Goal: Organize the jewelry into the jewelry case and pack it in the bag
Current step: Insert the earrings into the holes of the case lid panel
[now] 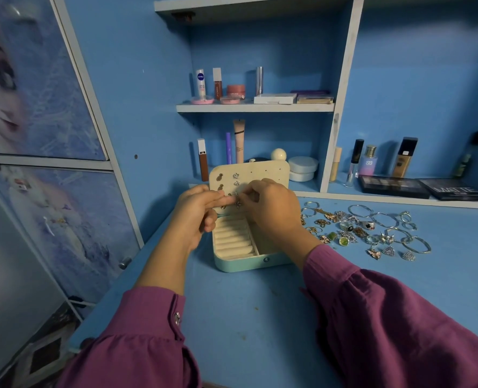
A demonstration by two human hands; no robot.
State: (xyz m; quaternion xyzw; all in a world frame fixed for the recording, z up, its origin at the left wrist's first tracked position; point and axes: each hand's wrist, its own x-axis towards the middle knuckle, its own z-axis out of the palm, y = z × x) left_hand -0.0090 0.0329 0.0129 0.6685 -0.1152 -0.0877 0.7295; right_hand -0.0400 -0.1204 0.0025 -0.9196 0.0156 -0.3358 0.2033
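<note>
Both hands work at the open jewelry case (242, 261), up at its raised lid panel (263, 170). Right hand (271, 207) has thumb and forefinger pinched together on a small stud earring (238, 203), right at the panel face. Left hand (197, 211) comes in from the other side, fingers (215, 198) stretched across to the same spot, touching or bracing the panel there; can't tell if it grips anything.

Key relation: the earring sits between the two sets of fingertips, against the lower middle of the panel. Its post isn't resolvable. My read: the post has to run straight into the panel, so the push goes away from the person. Right hand is the driver.

Panel is cream, matte, punched with small holes. Pineapple studs (219, 177) and silver cluster studs (235, 175) already fill its left columns. Base is mint green with a snap on the front, holding soft padded ring rolls (232, 239), empty.

Loose jewelry pile (358, 228) lies on the blue desk (246, 317), well right of the case: thin bangles, stone rings, triangular earrings. No bag in view.
</note>
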